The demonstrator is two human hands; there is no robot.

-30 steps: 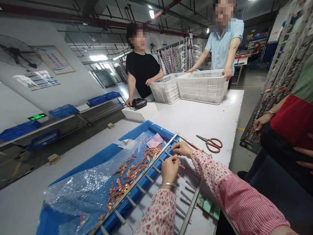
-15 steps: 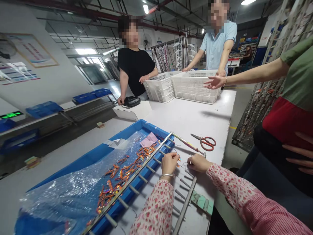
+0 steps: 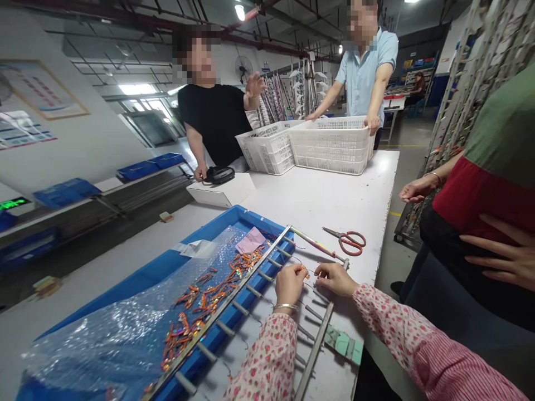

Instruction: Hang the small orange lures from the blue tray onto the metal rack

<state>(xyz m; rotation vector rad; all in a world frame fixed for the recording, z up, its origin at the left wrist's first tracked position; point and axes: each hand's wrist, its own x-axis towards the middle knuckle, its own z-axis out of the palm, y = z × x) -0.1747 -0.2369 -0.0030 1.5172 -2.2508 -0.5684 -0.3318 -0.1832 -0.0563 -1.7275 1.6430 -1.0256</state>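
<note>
My left hand [image 3: 289,288] is closed in a pinch on a small shiny orange piece [image 3: 306,274], just above the ladder-like metal rack [image 3: 246,285]. Facing it, my right hand [image 3: 336,279] has its thumb and fingers pressed together close to the piece; whatever lies between those fingertips is too small to make out. Thin dark wires stick out from the rack's pegs around both hands. The rack's left rail rests over a blue tray [image 3: 209,227], where many similar orange pieces [image 3: 217,289] lie on bubble wrap [image 3: 112,328].
Red-handled scissors [image 3: 351,243] lie beyond my right hand. A green block [image 3: 344,345] sits by the rack's right rail. White baskets [image 3: 330,147] and a white box [image 3: 221,191] stand at the far end. Two people stand behind there; another person [image 3: 497,139] is close on the right.
My hands have drawn slightly closer together over the rack. The person in black has raised a hand. The person at the right has pulled an outstretched arm back from the baskets.
</note>
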